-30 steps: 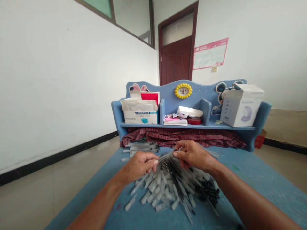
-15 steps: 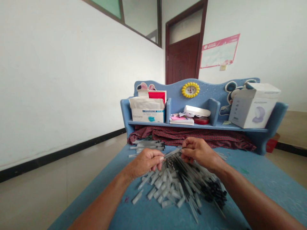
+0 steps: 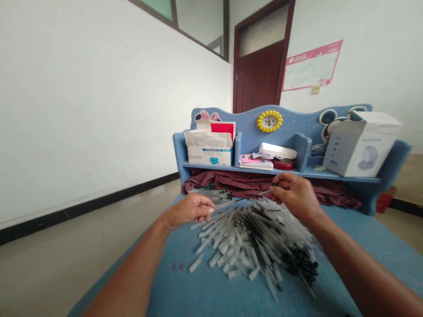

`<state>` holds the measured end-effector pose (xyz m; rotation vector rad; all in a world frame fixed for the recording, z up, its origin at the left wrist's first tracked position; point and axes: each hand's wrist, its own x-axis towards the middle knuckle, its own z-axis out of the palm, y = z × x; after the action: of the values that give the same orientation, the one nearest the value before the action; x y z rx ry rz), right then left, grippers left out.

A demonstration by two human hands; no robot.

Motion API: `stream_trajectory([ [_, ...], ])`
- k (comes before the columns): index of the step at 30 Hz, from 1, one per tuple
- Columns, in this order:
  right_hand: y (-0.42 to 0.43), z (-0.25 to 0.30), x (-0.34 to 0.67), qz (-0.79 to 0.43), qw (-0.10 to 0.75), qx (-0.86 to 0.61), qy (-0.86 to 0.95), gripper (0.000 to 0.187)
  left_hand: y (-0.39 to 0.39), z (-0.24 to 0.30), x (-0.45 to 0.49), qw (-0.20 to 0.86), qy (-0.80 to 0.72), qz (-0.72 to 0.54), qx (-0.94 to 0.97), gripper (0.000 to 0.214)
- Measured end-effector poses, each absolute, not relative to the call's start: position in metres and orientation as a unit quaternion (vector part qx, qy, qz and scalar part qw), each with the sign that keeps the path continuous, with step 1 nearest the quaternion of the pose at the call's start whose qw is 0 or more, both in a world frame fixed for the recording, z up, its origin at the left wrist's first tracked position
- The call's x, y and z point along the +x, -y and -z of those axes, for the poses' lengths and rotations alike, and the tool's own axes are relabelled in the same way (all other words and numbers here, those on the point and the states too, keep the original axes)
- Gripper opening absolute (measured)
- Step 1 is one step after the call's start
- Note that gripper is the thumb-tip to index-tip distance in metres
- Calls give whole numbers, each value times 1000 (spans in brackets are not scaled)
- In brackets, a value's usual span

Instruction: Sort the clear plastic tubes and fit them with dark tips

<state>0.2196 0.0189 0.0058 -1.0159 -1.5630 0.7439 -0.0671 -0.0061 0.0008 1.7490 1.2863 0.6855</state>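
My left hand (image 3: pixel 194 208) is closed in a pinch on a translucent pen barrel (image 3: pixel 225 204) that points right. Up and to the right, my right hand (image 3: pixel 294 193) pinches a thin pen refill (image 3: pixel 262 193), which reaches left toward the barrel. Whether the refill's tip is inside the barrel is too blurred to tell. Below both hands lies a loose heap of pen parts (image 3: pixel 261 233): clear tubes, dark thin sticks, frosted caps (image 3: pixel 228 259) at the front and black ends (image 3: pixel 302 266) at the right.
Behind the heap, more clear tubes (image 3: pixel 211 194) lie beside a checked cloth (image 3: pixel 244 182). The blue table (image 3: pixel 185 295) has a raised shelf holding a mask box (image 3: pixel 209 155), papers (image 3: pixel 254 164), a red round tin (image 3: pixel 283 164) and a white carton (image 3: pixel 360 147).
My hands have drawn apart: the right moved up and right with the refill, the left moved slightly left. The camera view has shifted a little.
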Motion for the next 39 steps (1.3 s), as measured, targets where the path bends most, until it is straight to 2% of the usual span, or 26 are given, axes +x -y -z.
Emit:
stream_trajectory([
  [5, 0, -7, 210, -54, 512, -463, 722, 6, -4, 1, -96, 381, -589, -345, 624, 23],
  [9, 19, 7, 187, 133, 405, -364, 828, 15, -9, 10, -86, 382, -595, -364, 607, 23],
  [12, 32, 16, 176, 213, 339, -287, 870, 21, -8, 16, -69, 401, -583, -361, 607, 25],
  [19, 52, 15, 167, 135, 227, -260, 929, 13, 0, 22, -45, 439, -573, -343, 602, 23],
  [25, 39, -6, 180, 62, 91, -434, 894, 14, -3, 29, -42, 451, -582, -331, 591, 23],
  [28, 33, -15, 187, 38, 34, -464, 885, 17, -5, 32, -43, 456, -587, -328, 583, 23],
  [32, 30, -21, 195, -5, 9, -432, 902, 14, -6, 34, -44, 459, -590, -331, 576, 22],
  [39, 37, -25, 218, -20, 19, -387, 922, 10, -9, 31, -47, 454, -588, -341, 576, 21],
])
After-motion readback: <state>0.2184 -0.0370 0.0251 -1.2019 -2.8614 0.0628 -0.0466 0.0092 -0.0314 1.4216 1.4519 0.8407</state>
